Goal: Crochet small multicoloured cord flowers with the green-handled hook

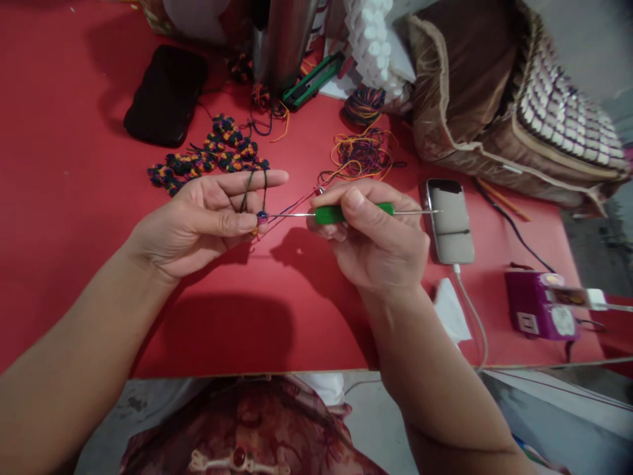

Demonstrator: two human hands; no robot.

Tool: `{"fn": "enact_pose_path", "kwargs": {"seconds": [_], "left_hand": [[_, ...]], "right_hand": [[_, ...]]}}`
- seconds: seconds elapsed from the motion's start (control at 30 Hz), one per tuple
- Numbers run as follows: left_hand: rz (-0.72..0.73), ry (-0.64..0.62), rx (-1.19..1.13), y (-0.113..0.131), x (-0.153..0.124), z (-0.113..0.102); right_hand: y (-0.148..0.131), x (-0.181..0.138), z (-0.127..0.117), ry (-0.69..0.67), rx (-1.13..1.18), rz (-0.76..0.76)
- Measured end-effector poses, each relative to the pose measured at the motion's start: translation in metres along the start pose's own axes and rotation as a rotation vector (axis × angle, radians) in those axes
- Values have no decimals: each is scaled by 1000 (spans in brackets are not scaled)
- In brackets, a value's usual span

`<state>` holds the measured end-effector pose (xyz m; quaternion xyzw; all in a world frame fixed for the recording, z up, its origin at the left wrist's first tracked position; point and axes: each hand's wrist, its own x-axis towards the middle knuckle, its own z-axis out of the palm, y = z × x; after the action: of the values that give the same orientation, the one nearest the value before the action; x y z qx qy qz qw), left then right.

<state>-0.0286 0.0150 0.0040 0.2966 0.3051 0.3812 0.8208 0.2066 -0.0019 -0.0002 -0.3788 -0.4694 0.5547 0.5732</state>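
My right hand (380,231) grips a crochet hook (330,214) by its green handle, its metal shaft pointing left. The tip of the shaft meets a small crocheted piece (262,217) in dark blue, pink and orange. My left hand (202,221) pinches this piece between thumb and fingers. Dark green yarn (266,188) loops over its stretched index finger. Thin coloured strands run from the piece past my right fingers to a loose tangle of yarn (363,155). Just beyond my left hand lie several small crocheted clusters (225,148).
A black phone-like object (167,95) lies at the back left. Behind the hands stand a metal cylinder (284,39), a green cutter (312,80) and a yarn ball (364,105). On the right are a brown bag (459,79), a plugged-in phone (450,221) and a purple box (539,305).
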Motion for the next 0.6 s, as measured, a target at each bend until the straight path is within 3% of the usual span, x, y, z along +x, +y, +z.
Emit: {"fn": "enact_pose_path", "kwargs": {"seconds": [0.2, 0.3, 0.43, 0.6], "left_hand": [[74, 12, 81, -8, 5, 1], [240, 115, 97, -20, 9, 6], [425, 273, 93, -37, 11, 19], [494, 363, 99, -42, 11, 25]], "right_hand": [[5, 3, 3, -38, 80, 41], [12, 2, 10, -37, 120, 94], [22, -2, 17, 71, 135, 133], [29, -3, 19, 93, 144, 156]]}}
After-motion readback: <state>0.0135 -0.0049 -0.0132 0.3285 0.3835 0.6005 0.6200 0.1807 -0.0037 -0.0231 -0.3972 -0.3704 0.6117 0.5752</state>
